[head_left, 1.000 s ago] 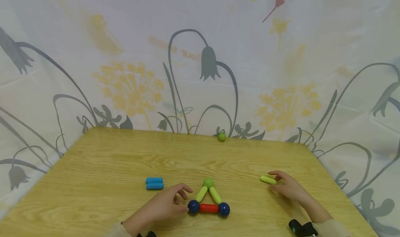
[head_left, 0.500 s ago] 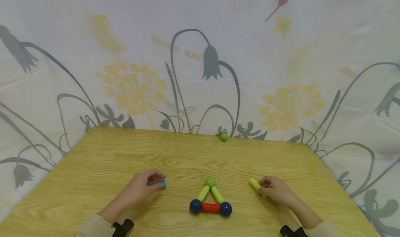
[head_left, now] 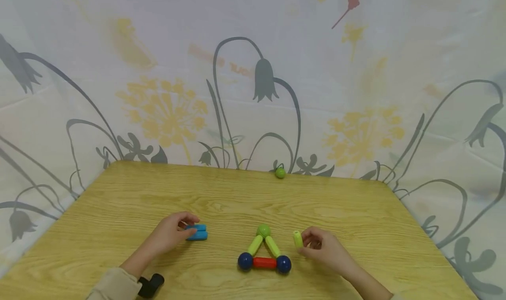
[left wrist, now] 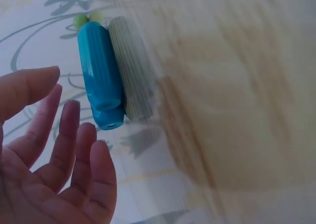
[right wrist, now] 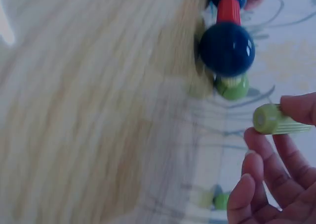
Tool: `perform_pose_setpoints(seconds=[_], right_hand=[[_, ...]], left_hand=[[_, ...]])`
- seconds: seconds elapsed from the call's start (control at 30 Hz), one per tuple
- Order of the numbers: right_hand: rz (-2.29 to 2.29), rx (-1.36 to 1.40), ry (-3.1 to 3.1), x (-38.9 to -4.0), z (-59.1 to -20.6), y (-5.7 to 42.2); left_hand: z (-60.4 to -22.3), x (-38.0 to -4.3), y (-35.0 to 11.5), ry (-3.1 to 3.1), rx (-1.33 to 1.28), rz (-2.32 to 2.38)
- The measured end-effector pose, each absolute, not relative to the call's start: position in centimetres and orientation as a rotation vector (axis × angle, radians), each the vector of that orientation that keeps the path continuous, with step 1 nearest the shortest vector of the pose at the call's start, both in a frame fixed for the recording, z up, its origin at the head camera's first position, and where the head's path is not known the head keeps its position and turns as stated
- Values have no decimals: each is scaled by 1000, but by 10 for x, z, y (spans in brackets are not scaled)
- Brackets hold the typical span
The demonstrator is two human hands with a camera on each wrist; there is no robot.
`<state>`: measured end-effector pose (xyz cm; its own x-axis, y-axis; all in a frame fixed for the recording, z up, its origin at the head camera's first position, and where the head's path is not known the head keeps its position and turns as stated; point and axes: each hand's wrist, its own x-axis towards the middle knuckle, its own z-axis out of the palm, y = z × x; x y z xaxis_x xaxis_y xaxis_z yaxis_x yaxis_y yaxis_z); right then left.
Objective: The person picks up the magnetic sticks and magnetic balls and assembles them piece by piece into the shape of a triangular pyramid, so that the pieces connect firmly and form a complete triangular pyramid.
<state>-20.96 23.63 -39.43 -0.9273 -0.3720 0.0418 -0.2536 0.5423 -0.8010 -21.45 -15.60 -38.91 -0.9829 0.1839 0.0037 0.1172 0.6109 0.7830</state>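
My right hand [head_left: 326, 249] pinches a yellow-green magnetic rod [head_left: 298, 239] between thumb and fingers, just right of a triangle. The triangle has a red rod [head_left: 264, 262] between two dark blue balls [head_left: 245, 261], and two yellow-green rods [head_left: 255, 245] meeting at a green ball [head_left: 263, 231]. At the left, two blue rods [head_left: 197, 235] lie side by side on the table. My left hand [head_left: 169, 233] is beside them; in the left wrist view its thumb and fingers [left wrist: 69, 130] are apart from the blue rods [left wrist: 100, 68], holding nothing.
A small green ball [head_left: 280, 172] sits at the table's back edge, against a flower-patterned curtain [head_left: 245, 115]. The wooden table [head_left: 221, 194] stretches out on both sides of the triangle.
My right hand has picked up the yellow-green rod and carried it left toward the triangle, turning it more upright. My left hand moved left to the blue rods, closed around them, then drew back.
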Motion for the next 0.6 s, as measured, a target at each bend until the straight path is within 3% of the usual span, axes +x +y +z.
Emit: perform_pose_setpoints(seconds=[0.6], right_hand=[[-1385,-795,2479,-198,-398,209]], left_hand=[[-395,-224,-158,2757,220,1195]])
